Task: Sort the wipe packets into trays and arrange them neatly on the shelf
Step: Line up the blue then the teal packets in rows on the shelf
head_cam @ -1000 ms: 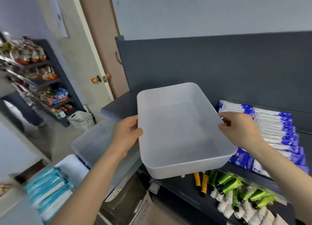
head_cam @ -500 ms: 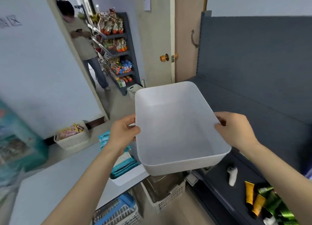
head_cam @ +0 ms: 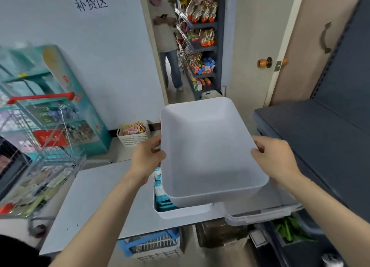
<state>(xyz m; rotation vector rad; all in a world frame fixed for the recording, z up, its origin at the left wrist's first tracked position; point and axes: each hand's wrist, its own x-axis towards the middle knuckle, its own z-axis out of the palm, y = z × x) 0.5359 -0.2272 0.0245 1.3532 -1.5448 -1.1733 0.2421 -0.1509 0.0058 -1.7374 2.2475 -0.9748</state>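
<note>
White tray (head_cam: pixel 208 152), empty, hangs above the table (head_cam: pixel 96 196) over a second tray (head_cam: pixel 180 213) of what look like wipe packets (head_cam: pixel 160 186), your left hand (head_cam: pixel 147 158) and right hand (head_cam: pixel 276 158) gripping its side rims; likely light, stiff and slick, so hold it mid-rim.

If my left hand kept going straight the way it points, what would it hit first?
Most likely the white tray: the left hand grips its left wall and points into it, so nothing lies between.
</note>
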